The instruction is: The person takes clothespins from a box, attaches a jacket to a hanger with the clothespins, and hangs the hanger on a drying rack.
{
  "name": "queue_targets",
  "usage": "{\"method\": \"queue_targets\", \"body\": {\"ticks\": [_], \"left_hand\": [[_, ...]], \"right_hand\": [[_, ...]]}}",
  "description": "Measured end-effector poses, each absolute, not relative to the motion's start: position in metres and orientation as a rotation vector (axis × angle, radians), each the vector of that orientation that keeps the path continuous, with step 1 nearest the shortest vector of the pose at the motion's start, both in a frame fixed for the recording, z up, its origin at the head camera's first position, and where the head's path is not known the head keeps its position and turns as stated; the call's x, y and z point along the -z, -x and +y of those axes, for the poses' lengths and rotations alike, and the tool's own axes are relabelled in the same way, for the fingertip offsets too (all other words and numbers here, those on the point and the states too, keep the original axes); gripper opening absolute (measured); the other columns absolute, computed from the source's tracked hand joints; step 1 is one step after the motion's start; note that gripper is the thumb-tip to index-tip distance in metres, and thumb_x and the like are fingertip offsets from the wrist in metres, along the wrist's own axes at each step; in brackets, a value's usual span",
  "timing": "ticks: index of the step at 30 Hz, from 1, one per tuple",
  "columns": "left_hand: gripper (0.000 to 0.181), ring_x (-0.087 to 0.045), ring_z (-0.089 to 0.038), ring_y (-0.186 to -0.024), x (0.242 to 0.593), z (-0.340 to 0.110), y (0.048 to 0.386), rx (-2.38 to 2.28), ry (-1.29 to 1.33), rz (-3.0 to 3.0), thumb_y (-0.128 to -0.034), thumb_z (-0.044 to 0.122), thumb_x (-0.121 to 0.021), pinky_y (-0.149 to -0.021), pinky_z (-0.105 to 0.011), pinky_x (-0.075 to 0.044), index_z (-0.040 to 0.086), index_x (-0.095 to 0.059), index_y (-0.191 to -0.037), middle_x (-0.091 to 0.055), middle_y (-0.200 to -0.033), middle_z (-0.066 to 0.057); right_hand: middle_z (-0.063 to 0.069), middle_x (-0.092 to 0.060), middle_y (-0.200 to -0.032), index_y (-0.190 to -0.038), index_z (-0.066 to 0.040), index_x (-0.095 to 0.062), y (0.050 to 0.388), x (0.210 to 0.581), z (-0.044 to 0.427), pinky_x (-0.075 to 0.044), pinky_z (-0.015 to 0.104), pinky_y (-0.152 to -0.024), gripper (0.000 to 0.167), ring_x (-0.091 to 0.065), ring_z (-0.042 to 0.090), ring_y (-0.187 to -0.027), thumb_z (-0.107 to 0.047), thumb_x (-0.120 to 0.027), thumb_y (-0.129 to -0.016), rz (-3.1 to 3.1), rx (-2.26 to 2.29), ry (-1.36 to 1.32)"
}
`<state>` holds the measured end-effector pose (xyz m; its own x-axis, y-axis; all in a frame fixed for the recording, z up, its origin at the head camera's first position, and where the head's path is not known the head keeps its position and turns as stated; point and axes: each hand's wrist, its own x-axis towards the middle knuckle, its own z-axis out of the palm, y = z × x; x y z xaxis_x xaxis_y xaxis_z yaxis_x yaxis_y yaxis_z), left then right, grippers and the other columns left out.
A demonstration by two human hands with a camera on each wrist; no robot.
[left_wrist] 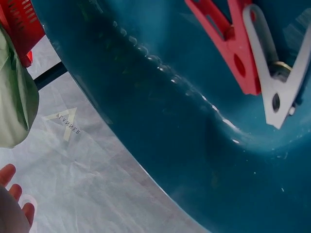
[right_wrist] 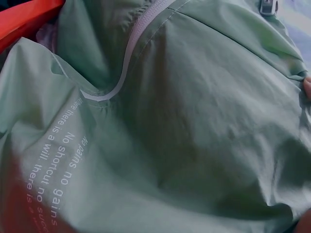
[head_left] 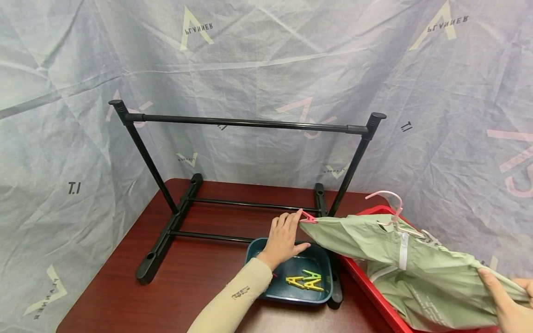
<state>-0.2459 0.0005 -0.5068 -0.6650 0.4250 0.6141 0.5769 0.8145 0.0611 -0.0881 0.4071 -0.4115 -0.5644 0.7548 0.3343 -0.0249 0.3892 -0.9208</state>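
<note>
A light green garment (head_left: 358,236) with a white zipper and a pink hanger (head_left: 395,199) at its waist stretches over a red basket. My right hand (head_left: 508,300) grips the garment's right end; in the right wrist view the green cloth (right_wrist: 194,126) fills most of the picture. A pink clothespin (head_left: 309,217) is on the garment's left end. Beside it my left hand (head_left: 283,243) has its fingers extended, the index fingertip at the clothespin; whether they touch I cannot tell. In the left wrist view, the fingers of my left hand (left_wrist: 14,204) show below the cloth (left_wrist: 17,102).
A black rack (head_left: 250,122) stands on the dark red table (head_left: 120,277). In front of it a blue tray (head_left: 283,296) holds yellow clothespins (head_left: 312,285), a green one (head_left: 311,275), a red one (left_wrist: 238,63) and a grey one (left_wrist: 277,92). The red basket (head_left: 374,296) is at right.
</note>
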Motion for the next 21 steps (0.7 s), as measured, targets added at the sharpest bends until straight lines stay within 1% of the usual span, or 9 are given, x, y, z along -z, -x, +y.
{"method": "queue_targets", "body": {"ticks": [3,7,10,13,16,21], "left_hand": [[0.114,-0.047,-0.024,-0.116,0.506,0.001,0.246,0.326,0.703,-2.399,-0.0734,0.058,-0.082,-0.092,-0.040,-0.039,0.006,-0.022,-0.155,-0.052,-0.130,-0.008],[0.115,-0.046,-0.023,-0.117,0.506,0.001,0.247,0.288,0.672,-2.426,-0.0740,0.061,-0.079,-0.091,-0.038,-0.038,0.006,-0.020,-0.155,-0.051,-0.131,-0.007],[0.113,-0.045,-0.023,-0.118,0.507,0.001,0.248,0.281,0.674,-2.457,-0.0744,0.062,-0.079,-0.092,-0.039,-0.038,0.007,-0.022,-0.155,-0.050,-0.133,-0.007],[0.112,-0.043,-0.023,-0.121,0.507,0.002,0.249,0.286,0.679,-2.492,-0.0751,0.061,-0.079,-0.095,-0.041,-0.037,0.008,-0.022,-0.155,-0.048,-0.137,-0.006],[0.109,-0.041,-0.023,-0.124,0.506,0.004,0.250,0.275,0.685,-2.514,-0.0756,0.061,-0.079,-0.097,-0.042,-0.035,0.009,-0.024,-0.155,-0.046,-0.140,-0.005],[0.099,-0.038,-0.023,-0.127,0.500,0.008,0.249,0.204,0.704,-2.524,-0.0778,0.063,-0.075,-0.097,-0.042,-0.034,0.009,-0.035,-0.150,-0.043,-0.145,-0.004]], "right_hand": [[-0.021,-0.047,-0.044,-0.057,-0.032,-0.054,0.086,0.406,0.406,-0.029,0.009,-0.041,0.042,-0.039,-0.005,-0.036,-0.011,-0.078,-0.084,-1.878,-1.279,0.644],[-0.015,-0.045,-0.039,-0.051,-0.025,-0.054,0.085,0.402,0.407,-0.026,0.013,-0.036,0.043,-0.035,-0.002,-0.031,-0.011,-0.076,-0.085,-1.874,-1.334,0.655],[-0.013,-0.043,-0.038,-0.049,-0.021,-0.053,0.086,0.402,0.407,-0.025,0.015,-0.035,0.044,-0.033,-0.001,-0.030,-0.010,-0.075,-0.085,-1.862,-1.356,0.654],[-0.013,-0.043,-0.039,-0.052,-0.021,-0.053,0.086,0.402,0.408,-0.026,0.014,-0.036,0.042,-0.033,-0.001,-0.030,-0.010,-0.075,-0.085,-1.849,-1.371,0.667],[-0.014,-0.046,-0.041,-0.056,-0.026,-0.055,0.086,0.402,0.409,-0.028,0.013,-0.037,0.038,-0.036,-0.001,-0.033,-0.012,-0.075,-0.085,-1.850,-1.389,0.695],[-0.015,-0.048,-0.042,-0.055,-0.029,-0.057,0.086,0.399,0.410,-0.029,0.013,-0.037,0.039,-0.038,-0.002,-0.033,-0.012,-0.073,-0.087,-1.889,-1.375,0.679]]}}
